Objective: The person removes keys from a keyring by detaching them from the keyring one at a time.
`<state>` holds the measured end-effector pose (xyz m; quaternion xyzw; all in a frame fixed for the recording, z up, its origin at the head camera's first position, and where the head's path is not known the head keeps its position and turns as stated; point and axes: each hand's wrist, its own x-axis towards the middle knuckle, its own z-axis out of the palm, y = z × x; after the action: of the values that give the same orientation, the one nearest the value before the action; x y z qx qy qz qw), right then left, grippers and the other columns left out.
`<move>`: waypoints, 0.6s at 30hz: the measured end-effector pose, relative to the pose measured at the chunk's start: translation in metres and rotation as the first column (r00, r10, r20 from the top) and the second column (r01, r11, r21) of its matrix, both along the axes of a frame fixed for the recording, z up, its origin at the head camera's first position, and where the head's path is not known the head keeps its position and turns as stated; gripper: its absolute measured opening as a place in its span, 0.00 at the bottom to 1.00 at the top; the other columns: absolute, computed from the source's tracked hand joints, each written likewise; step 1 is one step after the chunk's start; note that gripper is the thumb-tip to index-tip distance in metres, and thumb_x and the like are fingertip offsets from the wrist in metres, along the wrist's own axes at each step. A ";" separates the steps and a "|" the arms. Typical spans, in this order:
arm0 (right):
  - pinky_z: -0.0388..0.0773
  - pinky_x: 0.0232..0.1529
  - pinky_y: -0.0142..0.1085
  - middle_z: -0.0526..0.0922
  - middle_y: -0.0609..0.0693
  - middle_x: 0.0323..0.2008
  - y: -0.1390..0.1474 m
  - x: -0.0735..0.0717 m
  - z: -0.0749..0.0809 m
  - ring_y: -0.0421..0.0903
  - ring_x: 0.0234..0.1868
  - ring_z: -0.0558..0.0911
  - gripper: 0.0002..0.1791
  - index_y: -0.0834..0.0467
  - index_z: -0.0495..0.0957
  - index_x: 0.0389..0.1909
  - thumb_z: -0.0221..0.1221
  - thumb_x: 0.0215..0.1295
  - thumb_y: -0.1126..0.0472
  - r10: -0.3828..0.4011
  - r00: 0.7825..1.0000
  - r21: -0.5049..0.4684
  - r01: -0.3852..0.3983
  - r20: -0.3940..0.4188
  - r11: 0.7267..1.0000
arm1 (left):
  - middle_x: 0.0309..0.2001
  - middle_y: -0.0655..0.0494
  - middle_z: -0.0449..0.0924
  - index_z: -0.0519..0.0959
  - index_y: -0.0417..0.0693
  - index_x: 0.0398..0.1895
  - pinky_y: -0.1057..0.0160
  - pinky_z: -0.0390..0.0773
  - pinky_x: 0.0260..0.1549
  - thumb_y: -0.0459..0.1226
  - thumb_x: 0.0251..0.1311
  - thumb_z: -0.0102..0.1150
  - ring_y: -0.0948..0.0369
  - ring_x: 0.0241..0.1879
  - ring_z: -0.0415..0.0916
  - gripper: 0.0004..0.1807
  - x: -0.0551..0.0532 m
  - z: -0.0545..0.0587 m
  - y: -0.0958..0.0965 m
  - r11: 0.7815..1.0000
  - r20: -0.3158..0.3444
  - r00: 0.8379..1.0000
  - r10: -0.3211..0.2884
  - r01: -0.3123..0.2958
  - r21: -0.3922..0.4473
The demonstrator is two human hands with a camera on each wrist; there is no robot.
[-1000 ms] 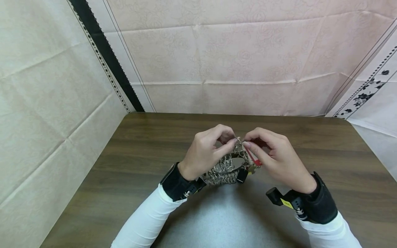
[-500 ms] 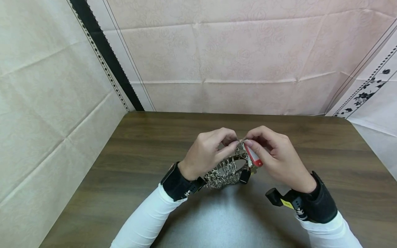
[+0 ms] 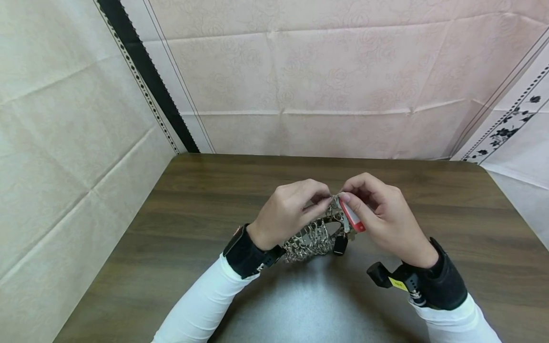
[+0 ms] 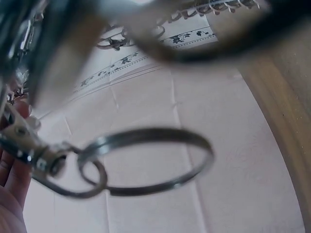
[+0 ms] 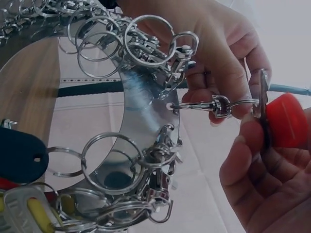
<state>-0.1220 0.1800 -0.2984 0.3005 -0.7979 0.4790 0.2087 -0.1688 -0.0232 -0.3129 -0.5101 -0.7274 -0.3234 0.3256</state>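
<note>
An oval metal hoop (image 5: 131, 97) bears several snap hooks with split rings, all around its band. My left hand (image 3: 296, 205) pinches the split ring (image 5: 243, 102) of one snap hook (image 5: 206, 105), drawn out from the hoop. Facing it, my right hand (image 3: 381, 214) pinches a flat metal key (image 5: 263, 94), seen edge-on, right at that ring. A red key tag (image 3: 352, 215) with a white label hangs below my right fingertips. In the left wrist view, another split ring (image 4: 150, 191) hangs blurred and close to the camera.
A black key tag (image 3: 340, 245) and a tag with yellow parts (image 5: 36, 211) hang from the hoop's near side. The brown wooden table (image 3: 214, 200) lies below. Pale patterned cloth (image 3: 343, 81) stands behind and beside it.
Both hands stay close together at the ring, with small finger shifts. The left hand and the hoop have moved slightly right and down; the red key tag shows more fully now.
</note>
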 end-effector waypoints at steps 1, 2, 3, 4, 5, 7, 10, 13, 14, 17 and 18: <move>0.72 0.22 0.27 0.79 0.46 0.30 0.000 0.000 0.000 0.36 0.23 0.74 0.10 0.62 0.78 0.42 0.57 0.67 0.78 0.003 1.000 -0.001 -0.003 0.004 1.000 | 0.32 0.52 0.84 0.79 0.39 0.37 0.78 0.80 0.38 0.28 0.62 0.66 0.65 0.31 0.82 0.05 0.000 0.000 0.000 1.000 -0.010 1.000 0.001 -0.001 -0.003; 0.72 0.22 0.27 0.78 0.46 0.30 0.000 0.000 0.000 0.36 0.23 0.74 0.09 0.61 0.77 0.42 0.57 0.68 0.78 0.007 1.000 -0.003 -0.007 0.008 1.000 | 0.32 0.52 0.84 0.78 0.39 0.37 0.78 0.80 0.37 0.27 0.61 0.66 0.65 0.30 0.82 0.05 0.000 0.000 0.000 1.000 -0.021 1.000 0.002 -0.002 -0.007; 0.72 0.22 0.27 0.78 0.46 0.30 0.000 0.000 0.000 0.36 0.23 0.74 0.09 0.62 0.77 0.42 0.57 0.68 0.78 0.012 1.000 -0.007 -0.012 0.013 1.000 | 0.31 0.52 0.84 0.78 0.39 0.37 0.78 0.80 0.37 0.27 0.61 0.66 0.65 0.30 0.81 0.06 0.000 0.000 0.000 1.000 -0.033 0.999 0.002 -0.003 -0.010; 0.72 0.22 0.27 0.78 0.46 0.30 0.000 0.000 0.001 0.36 0.23 0.74 0.09 0.62 0.77 0.41 0.57 0.68 0.78 0.014 1.000 -0.008 -0.014 0.017 1.000 | 0.31 0.53 0.83 0.78 0.39 0.37 0.78 0.80 0.37 0.27 0.61 0.66 0.65 0.30 0.80 0.06 0.000 0.000 0.000 1.000 -0.046 0.999 0.004 -0.004 -0.014; 0.71 0.22 0.27 0.78 0.45 0.30 0.000 0.000 0.001 0.36 0.23 0.74 0.09 0.62 0.77 0.41 0.57 0.68 0.78 0.016 1.000 -0.010 -0.016 0.021 1.000 | 0.30 0.53 0.83 0.77 0.39 0.37 0.78 0.79 0.36 0.26 0.61 0.65 0.66 0.29 0.79 0.06 0.000 0.000 0.000 1.000 -0.059 0.998 0.004 -0.005 -0.018; 0.72 0.22 0.28 0.78 0.45 0.30 0.000 0.000 0.001 0.37 0.23 0.74 0.09 0.62 0.77 0.41 0.57 0.68 0.77 0.020 0.999 -0.014 -0.020 0.029 1.000 | 0.29 0.54 0.81 0.77 0.40 0.36 0.78 0.78 0.35 0.25 0.61 0.64 0.66 0.28 0.77 0.06 0.000 0.000 0.000 1.000 -0.080 0.997 0.001 -0.003 -0.025; 0.72 0.22 0.28 0.77 0.45 0.30 0.001 0.000 0.001 0.37 0.23 0.74 0.08 0.62 0.77 0.41 0.57 0.69 0.77 0.023 0.999 -0.012 -0.022 0.039 1.000 | 0.29 0.55 0.80 0.76 0.41 0.35 0.77 0.77 0.33 0.25 0.61 0.64 0.66 0.27 0.74 0.06 0.000 0.000 0.000 0.999 -0.106 0.994 -0.010 0.006 -0.038; 0.72 0.22 0.29 0.77 0.45 0.30 0.002 0.000 0.002 0.37 0.22 0.74 0.08 0.63 0.77 0.42 0.56 0.69 0.77 0.029 0.998 -0.007 -0.028 0.058 1.000 | 0.28 0.56 0.78 0.76 0.41 0.35 0.76 0.75 0.31 0.25 0.62 0.64 0.66 0.27 0.71 0.07 0.000 0.000 0.000 0.999 -0.131 0.991 -0.016 0.010 -0.046; 0.72 0.22 0.29 0.77 0.45 0.30 0.003 0.000 0.002 0.37 0.22 0.74 0.07 0.63 0.77 0.42 0.56 0.69 0.77 0.032 0.997 -0.004 -0.031 0.066 0.999 | 0.28 0.56 0.78 0.76 0.41 0.36 0.76 0.74 0.30 0.26 0.62 0.64 0.66 0.27 0.71 0.06 0.001 0.000 0.000 0.999 -0.141 0.990 -0.014 0.007 -0.049; 0.72 0.21 0.30 0.76 0.45 0.30 0.005 -0.001 0.002 0.38 0.22 0.74 0.07 0.62 0.76 0.42 0.56 0.70 0.76 0.047 0.995 0.001 -0.048 0.092 0.999 | 0.29 0.57 0.80 0.80 0.41 0.40 0.77 0.77 0.32 0.26 0.62 0.64 0.67 0.27 0.73 0.06 0.001 0.001 -0.001 0.998 -0.186 0.983 0.001 -0.013 -0.067; 0.72 0.22 0.30 0.76 0.46 0.31 0.005 -0.001 0.002 0.39 0.23 0.74 0.07 0.62 0.76 0.42 0.56 0.70 0.76 0.055 0.993 0.002 -0.055 0.101 0.998 | 0.30 0.57 0.81 0.81 0.42 0.42 0.78 0.78 0.34 0.27 0.61 0.65 0.67 0.28 0.75 0.07 0.001 0.001 -0.001 0.997 -0.194 0.981 0.003 -0.018 -0.074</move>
<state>-0.1233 0.1853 -0.2967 0.2982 -0.8000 0.4973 0.1542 -0.1678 -0.0241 -0.3122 -0.5474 -0.7066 -0.2426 0.3772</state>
